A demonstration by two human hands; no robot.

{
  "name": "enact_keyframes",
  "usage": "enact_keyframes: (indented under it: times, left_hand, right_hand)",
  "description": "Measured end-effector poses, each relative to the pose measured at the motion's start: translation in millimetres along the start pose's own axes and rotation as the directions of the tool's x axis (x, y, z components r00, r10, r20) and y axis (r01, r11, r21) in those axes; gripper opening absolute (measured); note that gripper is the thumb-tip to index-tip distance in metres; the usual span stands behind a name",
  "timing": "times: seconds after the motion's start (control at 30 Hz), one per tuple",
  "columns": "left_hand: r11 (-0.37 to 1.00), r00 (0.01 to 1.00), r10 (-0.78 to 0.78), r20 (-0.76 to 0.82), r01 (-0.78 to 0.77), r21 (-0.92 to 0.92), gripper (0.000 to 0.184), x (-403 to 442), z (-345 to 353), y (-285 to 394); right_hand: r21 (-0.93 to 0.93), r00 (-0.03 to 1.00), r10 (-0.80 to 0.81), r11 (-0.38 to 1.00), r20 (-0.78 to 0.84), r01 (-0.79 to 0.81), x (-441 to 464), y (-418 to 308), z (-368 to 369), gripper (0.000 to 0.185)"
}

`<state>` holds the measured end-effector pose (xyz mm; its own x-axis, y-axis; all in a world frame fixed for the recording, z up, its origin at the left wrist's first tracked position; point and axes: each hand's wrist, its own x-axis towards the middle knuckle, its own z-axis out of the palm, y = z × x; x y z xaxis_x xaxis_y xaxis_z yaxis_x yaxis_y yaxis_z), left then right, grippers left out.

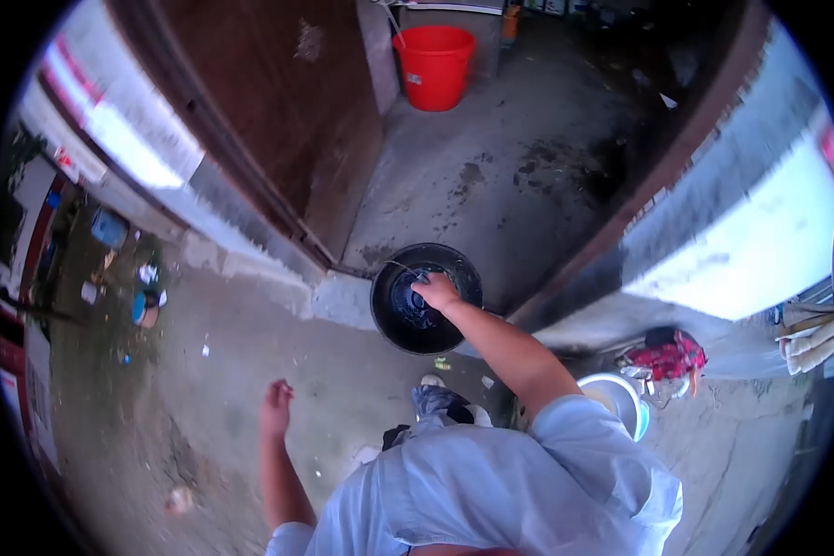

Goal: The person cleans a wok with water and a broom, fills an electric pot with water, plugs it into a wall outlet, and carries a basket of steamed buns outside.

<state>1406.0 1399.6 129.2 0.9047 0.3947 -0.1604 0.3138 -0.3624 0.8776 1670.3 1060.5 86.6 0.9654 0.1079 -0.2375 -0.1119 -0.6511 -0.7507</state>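
Note:
My right hand (438, 292) is closed on the thin wire handle (400, 267) of a round black bucket (386, 320), which is at the doorway threshold. The handle runs from the bucket's left rim up into my fingers. Inside the bucket the dark bottom shows pale, wet-looking marks. What lies under my palm is hidden. Off to the left, over the concrete ground, my left hand (276, 408) hangs away from my body. Its fingers are loosely bent and apart, and I see nothing in it.
A red bucket (435, 69) stands inside the room beside the brown door (278, 102). Wet patches (537, 162) mark the floor there. On my right are a white basin (625, 394) and a red patterned cloth bundle (672, 357). Litter lies on the left.

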Motion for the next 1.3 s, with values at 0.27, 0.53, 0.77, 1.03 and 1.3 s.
enact_keyframes:
  times: [0.27, 0.53, 0.77, 1.03, 1.3]
  left_hand:
    - [0.7, 0.676, -0.65, 0.347, 0.355, 0.619, 0.037, 100, 4, -110]
    - [0.683, 0.724, -0.51, 0.464, 0.013, 0.73, 0.036, 407, 86, -38]
    - [0.985, 0.799, -0.113, 0.591, 0.013, 0.171, 0.024, 659, 322, 261]
    - [0.691, 0.656, 0.049, 0.753, -0.566, 0.449, 0.032, 730, 557, 285]
    - [0.837, 0.414, -0.253, 0.874, -0.36, 0.413, 0.044, 750, 661, 339]
  right_hand:
    - [0.008, 0.909, 0.295, 0.952, -0.294, -0.306, 236, 13, -127, 0.041]
    - [0.295, 0.641, 0.642, 0.765, -0.421, -0.573, 350, 33, -259, 0.039]
    - [0.542, 0.518, 0.715, 0.696, -0.469, -0.471, 418, 95, -397, 0.037]
    - [0.743, 0.58, 0.765, 0.556, -0.282, -0.372, 504, 231, -546, 0.038]
    - [0.529, 0.524, 0.74, 0.671, -0.423, -0.52, 548, 321, -704, 0.045]
